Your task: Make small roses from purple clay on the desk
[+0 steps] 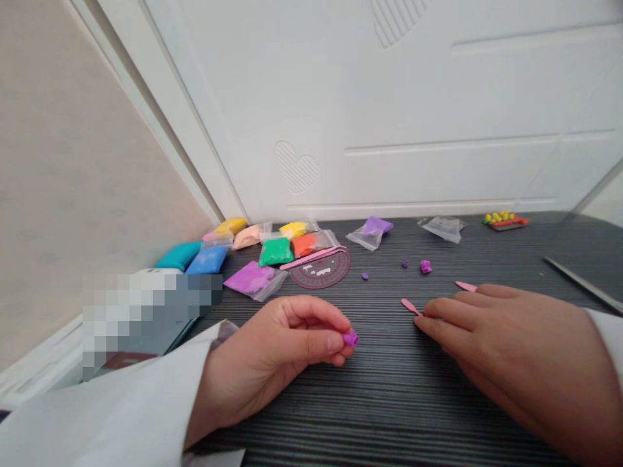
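Note:
My left hand [292, 340] pinches a small purple clay piece [351, 339] between thumb and fingers; its visible end looks folded like a little flower. Palm down at the right, my right hand [516, 350] has its fingers close together over a pink clay modelling tool [410, 306], whose flat tip sticks out past the fingertips. A second pink tip [466, 286] shows beyond the knuckles, its other end hidden under the hand. Farther back on the table lie a ruffled purple clay flower [426, 266], a smaller dark purple bit [404, 264] and a purple clay oval [365, 276].
Several bags of coloured clay, including a green one [275, 252], sit at the back left beside a dark round mat [318, 275] with a pink stick on it. A purple bag [377, 226], a clear bag [445, 227], a yellow-and-red clay piece [506, 221] and a metal blade-like tool [581, 283] lie farther right.

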